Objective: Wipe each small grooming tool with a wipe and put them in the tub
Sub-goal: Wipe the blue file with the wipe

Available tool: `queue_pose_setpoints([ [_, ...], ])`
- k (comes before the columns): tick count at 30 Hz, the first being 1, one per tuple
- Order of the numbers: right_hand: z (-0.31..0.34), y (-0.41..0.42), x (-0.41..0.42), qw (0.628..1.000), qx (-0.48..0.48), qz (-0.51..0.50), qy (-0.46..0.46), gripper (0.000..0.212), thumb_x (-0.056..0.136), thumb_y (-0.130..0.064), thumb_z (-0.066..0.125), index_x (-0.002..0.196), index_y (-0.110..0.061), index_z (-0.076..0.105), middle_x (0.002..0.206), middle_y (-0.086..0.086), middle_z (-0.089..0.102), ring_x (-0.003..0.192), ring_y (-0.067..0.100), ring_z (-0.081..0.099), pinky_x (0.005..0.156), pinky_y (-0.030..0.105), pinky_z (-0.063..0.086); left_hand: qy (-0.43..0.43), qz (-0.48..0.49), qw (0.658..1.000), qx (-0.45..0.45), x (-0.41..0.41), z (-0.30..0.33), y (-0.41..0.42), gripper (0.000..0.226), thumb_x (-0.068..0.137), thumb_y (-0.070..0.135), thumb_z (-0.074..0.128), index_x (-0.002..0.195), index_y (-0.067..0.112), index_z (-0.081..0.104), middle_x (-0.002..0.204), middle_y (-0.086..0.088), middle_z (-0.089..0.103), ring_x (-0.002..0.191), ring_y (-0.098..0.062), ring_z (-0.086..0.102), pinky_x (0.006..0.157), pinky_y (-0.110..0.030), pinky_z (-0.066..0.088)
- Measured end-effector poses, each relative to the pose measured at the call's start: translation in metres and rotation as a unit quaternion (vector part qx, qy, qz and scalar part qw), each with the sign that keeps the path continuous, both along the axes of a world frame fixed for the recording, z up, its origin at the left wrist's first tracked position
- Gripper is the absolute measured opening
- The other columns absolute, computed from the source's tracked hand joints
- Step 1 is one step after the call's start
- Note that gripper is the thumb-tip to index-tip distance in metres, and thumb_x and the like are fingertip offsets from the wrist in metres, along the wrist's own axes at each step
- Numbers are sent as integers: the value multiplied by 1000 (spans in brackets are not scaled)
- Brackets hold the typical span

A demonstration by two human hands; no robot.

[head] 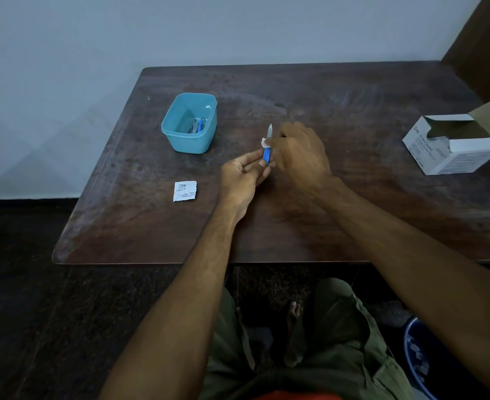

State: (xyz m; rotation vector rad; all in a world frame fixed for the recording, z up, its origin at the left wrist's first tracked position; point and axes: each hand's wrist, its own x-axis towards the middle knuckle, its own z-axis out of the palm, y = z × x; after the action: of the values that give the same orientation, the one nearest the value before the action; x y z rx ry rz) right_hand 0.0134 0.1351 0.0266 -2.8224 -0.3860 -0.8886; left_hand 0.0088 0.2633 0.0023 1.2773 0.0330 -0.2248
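Dark wooden table (353, 116) against a pale wall, dim light. Left hand (242, 176) pinches the blue handle end of a small grooming tool (267, 153), metal tip pointing up and away, held above the table centre. Right hand (298, 153) grips a white wipe (264, 142) against the tool where blade meets handle, fingers curled round it. Teal tub (190, 124) sits just left of the hands, well apart from them; a few tools (197, 125) lie inside, one with blue on it. Torn white wipe sachet (185, 191) lies flat near the left wrist. Open swab box (451, 145) at the right edge, flap up.
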Motion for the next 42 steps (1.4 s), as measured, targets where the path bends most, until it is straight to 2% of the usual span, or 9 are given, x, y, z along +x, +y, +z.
queue_pose_setpoints([
  [7, -4, -12, -1, 991, -111, 32, -60, 12, 75, -17, 79, 84, -11, 75, 77, 6, 62, 71, 28, 58, 58, 30, 41, -3, 3, 1000, -2, 1, -1, -1, 23, 92, -5, 55, 112, 1, 64, 90, -4, 74, 87, -12, 72, 79, -20, 57],
  [13, 11, -25, 28, 992, -111, -9, -58, 14, 67, -9, 79, 81, -12, 76, 77, 7, 62, 72, 31, 59, 59, 34, 44, -14, -8, 1000, 4, -1, 0, -1, 26, 92, -5, 54, 116, -1, 63, 95, -8, 74, 89, -15, 72, 81, -19, 56],
  [17, 11, -26, 27, 991, 122, -49, 28, 19, 84, -9, 60, 95, -10, 75, 88, 9, 68, 81, 27, 61, 67, 35, 46, -10, -8, 1000, -6, 1, 0, 0, 25, 92, -4, 55, 114, 1, 65, 97, -9, 74, 91, -17, 72, 77, -17, 56],
  [21, 6, -16, 15, 840, 526, -55, 123, 9, 85, -18, 69, 90, -16, 76, 85, -4, 74, 76, 5, 67, 67, 25, 55, -7, -4, 1000, -27, 0, 0, 0, 22, 92, -4, 55, 111, 2, 65, 94, -11, 74, 88, -17, 72, 77, -17, 56],
  [27, 8, 0, -1, 722, 649, 31, 238, 7, 88, -7, 66, 94, -6, 70, 86, 13, 71, 72, 22, 68, 64, 31, 58, -7, -12, 999, -30, 1, 0, 2, 23, 91, -6, 54, 112, -4, 65, 91, -13, 73, 81, -17, 73, 78, -18, 56],
  [30, 12, 0, -2, 720, 651, 29, 239, 5, 88, -3, 66, 91, -1, 69, 89, 21, 71, 71, 24, 68, 65, 35, 60, -12, -19, 1000, -21, 0, -1, 3, 22, 91, -5, 54, 109, -1, 67, 90, -12, 74, 82, -17, 73, 76, -18, 56],
  [34, 17, -2, -1, 744, 632, -16, 216, 9, 86, -2, 67, 80, -7, 68, 86, 16, 70, 72, 17, 69, 64, 22, 57, -58, 1, 997, 46, -2, -3, 0, 28, 88, 8, 66, 116, 5, 66, 88, -10, 75, 80, -16, 72, 73, -21, 55],
  [37, 20, -6, 1, 767, 608, -47, 202, 19, 84, -1, 68, 68, -12, 65, 81, 15, 69, 70, 19, 69, 59, 21, 57, -162, 29, 969, 187, -8, -9, -6, 39, 80, 15, 75, 118, 13, 65, 91, -3, 75, 84, -12, 72, 80, -26, 57],
  [42, 19, -13, 5, 818, 534, -77, 201, 23, 81, -15, 75, 61, -22, 65, 70, 7, 71, 67, 18, 72, 67, 34, 61, -274, 87, 913, 291, -17, -12, -10, 21, 84, 17, 71, 105, 12, 72, 86, 7, 73, 77, -2, 70, 77, -24, 57],
])
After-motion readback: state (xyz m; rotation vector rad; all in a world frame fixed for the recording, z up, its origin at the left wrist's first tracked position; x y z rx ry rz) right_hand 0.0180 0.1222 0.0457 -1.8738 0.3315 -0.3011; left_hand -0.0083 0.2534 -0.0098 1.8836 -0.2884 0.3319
